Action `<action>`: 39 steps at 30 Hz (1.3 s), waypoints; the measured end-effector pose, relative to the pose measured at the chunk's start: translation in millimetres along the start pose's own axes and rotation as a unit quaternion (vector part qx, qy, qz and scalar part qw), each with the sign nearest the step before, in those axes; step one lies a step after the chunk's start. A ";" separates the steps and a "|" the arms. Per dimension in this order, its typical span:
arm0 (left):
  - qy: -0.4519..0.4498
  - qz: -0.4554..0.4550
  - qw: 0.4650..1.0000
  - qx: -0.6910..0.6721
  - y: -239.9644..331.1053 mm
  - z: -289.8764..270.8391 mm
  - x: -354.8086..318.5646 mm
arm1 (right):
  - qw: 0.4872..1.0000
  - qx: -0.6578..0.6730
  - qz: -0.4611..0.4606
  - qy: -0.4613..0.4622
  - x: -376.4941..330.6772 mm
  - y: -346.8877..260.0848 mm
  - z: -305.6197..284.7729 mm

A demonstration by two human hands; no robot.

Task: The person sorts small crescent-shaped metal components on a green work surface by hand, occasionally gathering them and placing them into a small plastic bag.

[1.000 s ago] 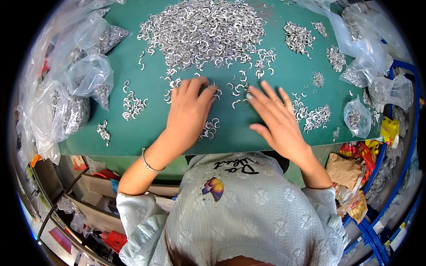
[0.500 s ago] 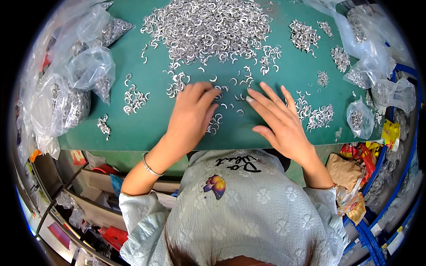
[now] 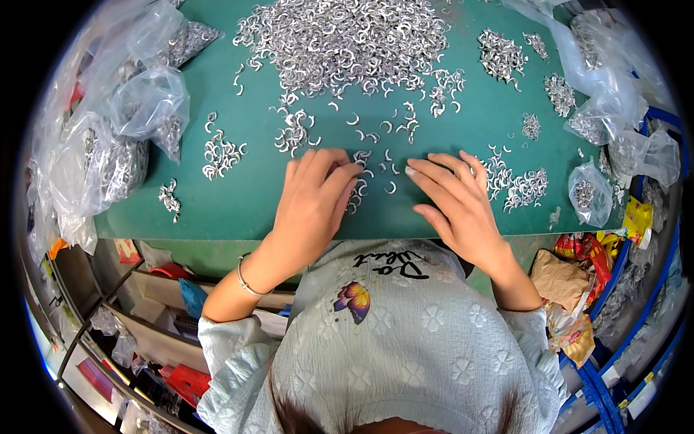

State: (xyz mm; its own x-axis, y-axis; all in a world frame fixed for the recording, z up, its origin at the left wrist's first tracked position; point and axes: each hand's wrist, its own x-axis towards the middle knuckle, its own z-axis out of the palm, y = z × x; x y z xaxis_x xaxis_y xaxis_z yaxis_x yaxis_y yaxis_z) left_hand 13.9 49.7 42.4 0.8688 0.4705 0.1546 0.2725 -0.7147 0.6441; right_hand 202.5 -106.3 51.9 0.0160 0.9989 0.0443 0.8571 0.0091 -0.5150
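Green counter (image 3: pixel 249 195), worker seated close at the near edge, both forearms coming in over it. Silver crescents (image 3: pixel 358 194) lie on it in many lots. Largest is a broad heap (image 3: pixel 343 47) at the far middle, its near fringe thinning into strays.

Left hand (image 3: pixel 311 195): palm down, fingers bent, tips over a small cluster of crescents, more of them peeping out past the index finger and thumb. Cannot tell whether a piece is pinched; the hand's own back covers it. Thin bracelet (image 3: pixel 244 278) on that wrist.

Right hand (image 3: pixel 463 202): palm down, digits apart, thumb well clear of the index finger, nothing seen in its grip. A few loose crescents between the two hands, on bare green. Just right of this hand, a two-part pile (image 3: pixel 526 189).

Beyond the left hand, a loose bunch (image 3: pixel 293 132), toward the heap. Farther left, another pile (image 3: pixel 223 155), and a small one (image 3: pixel 170 199) near the edge. Several more piles far right.

Clear bags (image 3: pixel 152 105) filled with metal bits crowd the left end; others line the right, one small pouch (image 3: pixel 589 194) near the corner. Below, to the right: brown paper (image 3: pixel 560 278) and a blue rack (image 3: pixel 603 390).
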 end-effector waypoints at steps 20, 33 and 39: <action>0.042 -0.008 0.999 0.007 9.7 12.9 -45.9 | 0.995 0.082 -0.048 0.015 2.9 -12.9 24.0; 0.087 -0.011 0.996 0.034 3.2 27.6 -54.2 | 0.999 -0.022 0.008 0.032 18.4 -15.5 22.1; 0.072 -0.012 0.997 0.038 3.1 19.2 -29.1 | 0.998 -0.047 0.020 0.033 19.8 -20.2 20.3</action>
State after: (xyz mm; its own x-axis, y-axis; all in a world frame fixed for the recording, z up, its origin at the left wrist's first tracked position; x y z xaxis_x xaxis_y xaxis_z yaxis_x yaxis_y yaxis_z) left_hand -2.6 23.9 25.5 0.7946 0.5531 0.2503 0.3275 -0.7377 0.5904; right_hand 175.1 -85.8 45.8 0.0831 0.9931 0.0830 0.8995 -0.0389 -0.4353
